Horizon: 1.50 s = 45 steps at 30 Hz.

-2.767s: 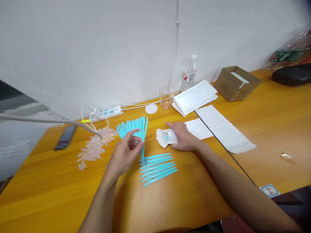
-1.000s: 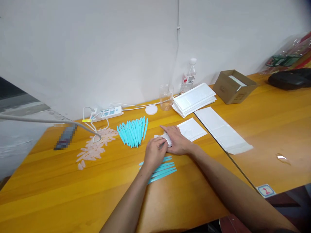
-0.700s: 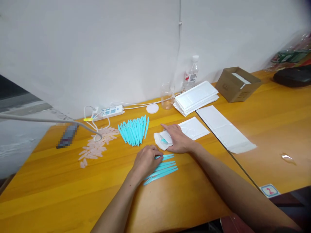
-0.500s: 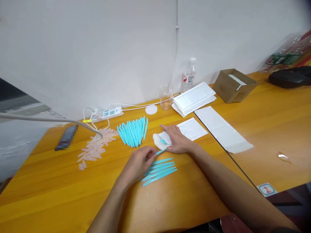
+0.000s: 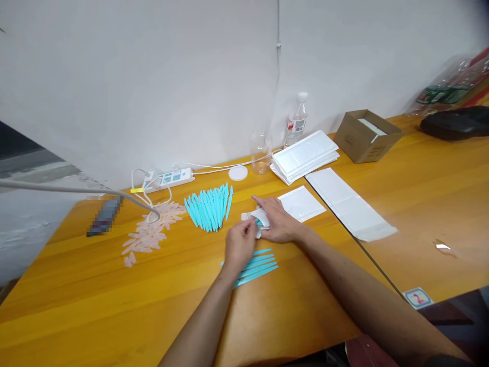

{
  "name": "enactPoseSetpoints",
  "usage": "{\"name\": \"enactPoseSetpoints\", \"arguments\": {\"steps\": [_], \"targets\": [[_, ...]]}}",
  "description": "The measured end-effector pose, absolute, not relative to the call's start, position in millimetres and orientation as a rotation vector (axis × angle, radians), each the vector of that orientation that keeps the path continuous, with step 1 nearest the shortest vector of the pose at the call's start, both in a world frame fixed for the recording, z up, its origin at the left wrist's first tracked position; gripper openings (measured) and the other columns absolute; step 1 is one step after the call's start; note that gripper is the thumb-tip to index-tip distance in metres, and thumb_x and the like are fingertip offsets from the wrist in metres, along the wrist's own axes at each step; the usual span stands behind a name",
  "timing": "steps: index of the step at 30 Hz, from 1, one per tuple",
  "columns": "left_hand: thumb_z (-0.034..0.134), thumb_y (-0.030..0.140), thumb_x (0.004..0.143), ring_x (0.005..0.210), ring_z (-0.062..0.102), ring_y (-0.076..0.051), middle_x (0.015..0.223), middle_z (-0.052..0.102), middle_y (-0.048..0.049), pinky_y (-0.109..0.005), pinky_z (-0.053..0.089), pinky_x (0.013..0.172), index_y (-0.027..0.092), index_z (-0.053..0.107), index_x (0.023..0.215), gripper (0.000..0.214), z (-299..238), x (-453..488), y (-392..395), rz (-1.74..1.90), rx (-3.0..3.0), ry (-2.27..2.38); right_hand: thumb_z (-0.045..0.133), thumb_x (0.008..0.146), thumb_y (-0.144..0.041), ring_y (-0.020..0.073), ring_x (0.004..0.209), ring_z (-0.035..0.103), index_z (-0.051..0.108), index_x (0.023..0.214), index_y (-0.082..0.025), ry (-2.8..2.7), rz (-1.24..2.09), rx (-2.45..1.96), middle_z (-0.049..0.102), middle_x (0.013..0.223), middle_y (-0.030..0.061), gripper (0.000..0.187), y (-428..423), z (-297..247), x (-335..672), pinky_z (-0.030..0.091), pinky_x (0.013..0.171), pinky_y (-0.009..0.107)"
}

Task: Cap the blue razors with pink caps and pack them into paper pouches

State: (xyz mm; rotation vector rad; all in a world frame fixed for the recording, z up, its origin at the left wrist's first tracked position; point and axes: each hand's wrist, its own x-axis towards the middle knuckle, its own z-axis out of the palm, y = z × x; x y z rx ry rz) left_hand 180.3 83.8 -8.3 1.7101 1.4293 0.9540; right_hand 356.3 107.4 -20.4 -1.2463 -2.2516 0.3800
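A white padded envelope (image 5: 303,205) lies on the table, its mouth gaping toward the left. My right hand (image 5: 280,221) grips it near the mouth, fingers over the top and thumb at the lower edge. At that opening my left hand (image 5: 240,244) is closed in a pinch on a slim turquoise plastic stick (image 5: 259,222), whose end is inside the envelope; fingers hide much of it. Several similar turquoise sticks (image 5: 257,268) lie in a row just below, partly under my left wrist. A larger fanned pile of turquoise sticks (image 5: 208,209) sits farther back, left of the envelope.
Pale pink flat pieces (image 5: 153,232) are scattered at left, near a phone (image 5: 105,216) and a power strip (image 5: 175,176). Behind stand a clear jar (image 5: 261,155), its lid (image 5: 238,173), a water bottle (image 5: 296,125), stacked envelopes (image 5: 305,153) and a cardboard box (image 5: 367,140). Another envelope (image 5: 351,204) lies right.
My left hand has moved up and right to the envelope's mouth, carrying the turquoise stick into it. My right hand stays in place on the envelope.
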Motion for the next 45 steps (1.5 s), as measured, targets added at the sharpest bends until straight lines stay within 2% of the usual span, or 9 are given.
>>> {"name": "enactPoseSetpoints", "arguments": {"steps": [2,7,15,20,25,32,35,39,45], "targets": [[0.058,0.030,0.089,0.082,0.064,-0.019,0.082,0.069,-0.0056,-0.031,0.048,0.077,0.018,0.073,0.075,0.023,-5,186,83,0.890,1.820,1.398,0.066,0.078,-0.038,0.0339,0.112,0.048,0.027,0.153,-0.013,-2.258,0.370,-1.241,0.056,0.124,0.0173,0.089,107,-21,356,0.034,0.102,0.052],[0.059,0.036,0.091,0.081,0.063,-0.019,0.088,0.069,-0.0049,-0.030,0.045,0.075,0.024,0.079,0.097,0.023,12,152,70,0.646,2.021,1.378,0.070,0.071,-0.042,0.0367,0.120,0.045,0.025,0.153,-0.008,-2.342,0.362,-1.252,0.054,0.129,0.0205,0.100,110,-23,357,0.026,0.109,0.056],[0.059,0.023,0.089,0.087,0.064,-0.019,0.090,0.071,-0.0042,-0.029,0.045,0.074,0.023,0.075,0.083,0.017,18,141,62,0.194,2.302,1.273,0.071,0.068,-0.038,0.0361,0.125,0.046,0.023,0.154,-0.007,-2.378,0.395,-1.306,0.055,0.130,0.0206,0.103,111,-22,357,0.020,0.114,0.056],[0.054,0.025,0.093,0.081,0.063,-0.017,0.087,0.068,-0.0038,-0.029,0.049,0.075,0.021,0.067,0.096,0.014,32,121,62,0.465,2.163,1.203,0.070,0.071,-0.040,0.0363,0.126,0.046,0.023,0.154,-0.009,-2.352,0.415,-1.307,0.054,0.134,0.0205,0.101,111,-21,357,0.021,0.114,0.056],[0.066,0.037,0.087,0.070,0.068,-0.012,0.093,0.062,0.0014,-0.028,0.057,0.071,0.027,0.048,0.136,0.053,49,96,70,1.116,1.468,1.333,0.071,0.069,-0.037,0.0363,0.127,0.045,0.023,0.155,-0.010,-2.353,0.446,-1.307,0.052,0.136,0.0209,0.102,111,-20,358,0.021,0.114,0.056],[0.061,0.044,0.089,0.073,0.072,-0.017,0.081,0.072,-0.0056,-0.032,0.057,0.077,0.012,0.057,0.119,0.044,8,125,86,1.188,1.273,1.525,0.068,0.075,-0.042,0.0352,0.118,0.047,0.023,0.154,-0.010,-2.304,0.417,-1.266,0.054,0.131,0.0198,0.096,109,-18,357,0.028,0.109,0.055],[0.051,0.040,0.093,0.072,0.071,-0.017,0.083,0.074,-0.0072,-0.030,0.056,0.072,0.012,0.065,0.111,0.036,-6,158,83,1.106,1.388,1.506,0.066,0.077,-0.041,0.0341,0.115,0.047,0.025,0.153,-0.010,-2.278,0.386,-1.221,0.054,0.127,0.0189,0.092,107,-17,354,0.032,0.105,0.052],[0.062,0.029,0.085,0.081,0.068,-0.020,0.080,0.073,-0.0034,-0.029,0.052,0.077,0.017,0.075,0.081,0.018,-4,185,78,0.958,1.630,1.369,0.064,0.076,-0.033,0.0325,0.110,0.048,0.027,0.152,-0.010,-2.280,0.360,-1.180,0.057,0.121,0.0169,0.088,107,-19,352,0.035,0.102,0.050],[0.065,0.035,0.087,0.078,0.065,-0.018,0.090,0.073,-0.0042,-0.029,0.046,0.072,0.026,0.080,0.096,0.019,15,147,61,0.593,2.010,1.313,0.069,0.072,-0.041,0.0363,0.123,0.045,0.023,0.154,-0.008,-2.387,0.364,-1.204,0.054,0.132,0.0208,0.100,108,-19,352,0.023,0.112,0.057]]}}
